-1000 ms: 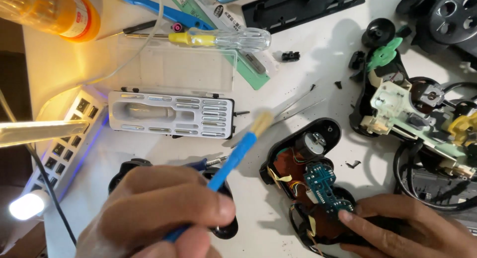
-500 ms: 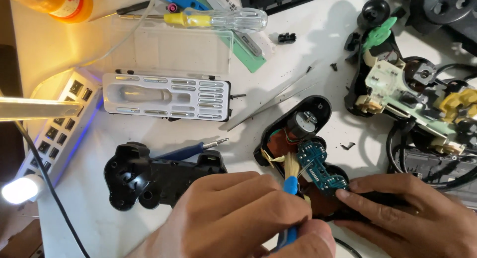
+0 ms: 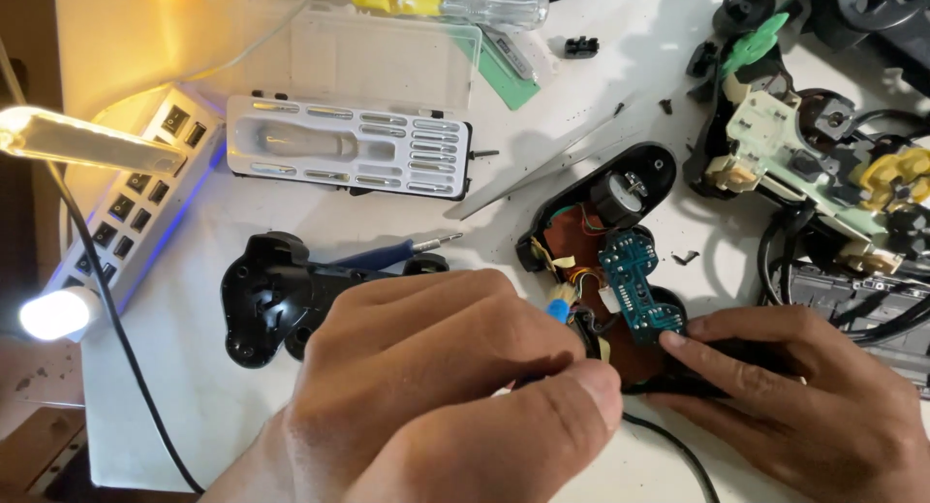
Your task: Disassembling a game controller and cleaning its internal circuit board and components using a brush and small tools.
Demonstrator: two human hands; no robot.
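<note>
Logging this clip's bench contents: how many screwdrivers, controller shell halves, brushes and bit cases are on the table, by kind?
Screwdrivers: 2 (yellow-and-clear one, blue-handled one)
Controller shell halves: 2 (empty black shell, opened shell with circuit board)
Brushes: 1 (blue brush in the left hand)
Bit cases: 1 (white bit case)
Total: 6
</note>
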